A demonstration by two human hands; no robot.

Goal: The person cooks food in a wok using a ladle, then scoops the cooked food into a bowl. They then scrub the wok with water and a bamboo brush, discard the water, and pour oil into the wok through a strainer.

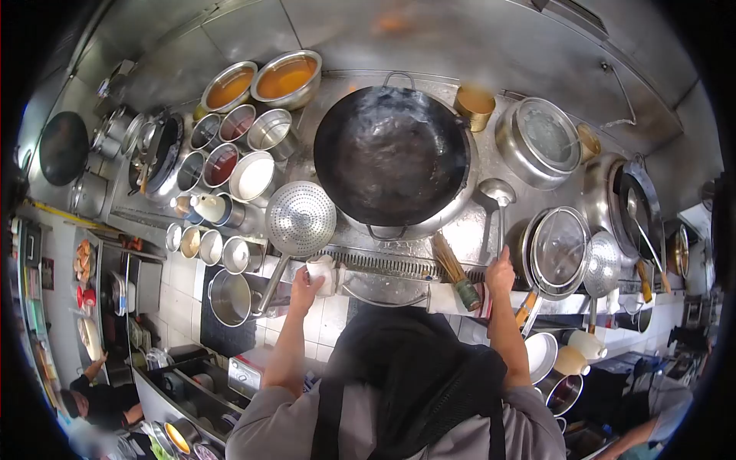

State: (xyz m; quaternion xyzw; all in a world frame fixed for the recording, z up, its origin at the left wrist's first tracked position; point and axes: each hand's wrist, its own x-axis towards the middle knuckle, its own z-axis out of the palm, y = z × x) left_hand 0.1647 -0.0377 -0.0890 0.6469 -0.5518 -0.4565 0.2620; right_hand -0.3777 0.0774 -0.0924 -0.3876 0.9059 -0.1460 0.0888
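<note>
A large black wok (391, 157) sits on the stove at the centre, with steam over its dark inside. My right hand (500, 274) is closed round the handle of a metal ladle (498, 192), whose bowl lies right of the wok. On the left, my left hand (307, 287) holds a folded white cloth (322, 272) at the stove's front edge. Beside that hand, a perforated skimmer (300, 218) rests with its handle pointing down. A bamboo brush (456, 272) lies just left of my right hand.
Two bowls of orange liquid (287, 79) and several seasoning pots (251, 176) stand at the left. To the right are a lidded pot (540, 142), a strainer (560, 253) and another skimmer (600, 264). People are partly visible at both lower corners.
</note>
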